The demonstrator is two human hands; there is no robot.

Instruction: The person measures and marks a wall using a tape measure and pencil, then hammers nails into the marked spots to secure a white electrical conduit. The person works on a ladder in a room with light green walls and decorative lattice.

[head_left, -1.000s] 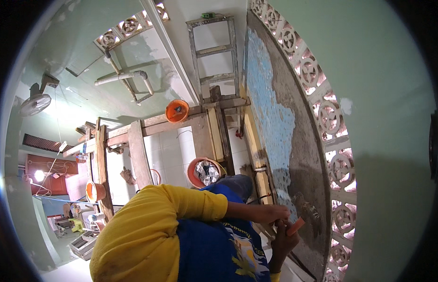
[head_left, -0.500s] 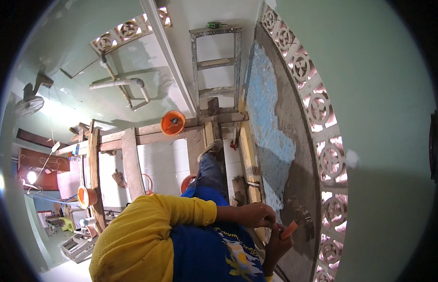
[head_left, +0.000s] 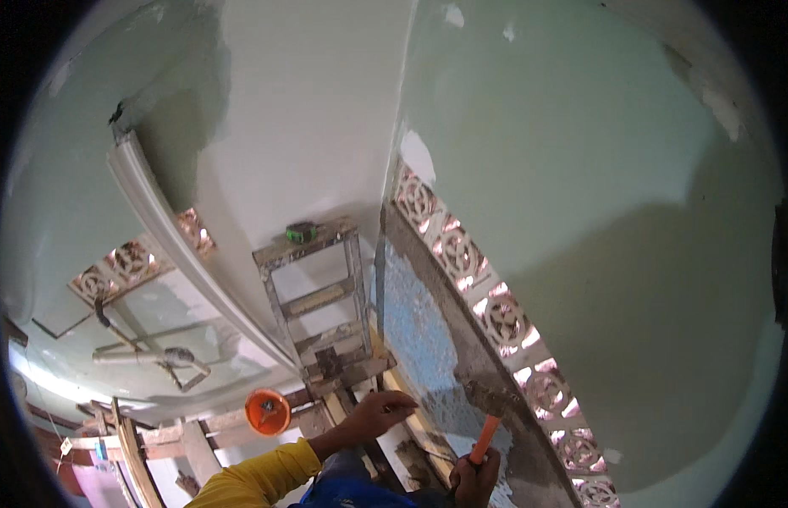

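My right hand grips the orange handle of a tool, whose blurred, cement-crusted head lies against the grey band of the wall. My left hand is lifted to the left of the tool, its fingers loosely bent with nothing visible in them. Behind both hands is a patch of flaking pale blue surface, bordered by a row of patterned vent blocks.
A paint-spattered ladder, topped by a green tape measure, stands in the corner. Wooden scaffold boards run below it, with an orange bucket on them. A white moulding crosses the left side.
The view has tilted up toward the ladder and upper walls. My left hand has come away from my right hand, up and left; my right hand still holds the orange-handled tool.
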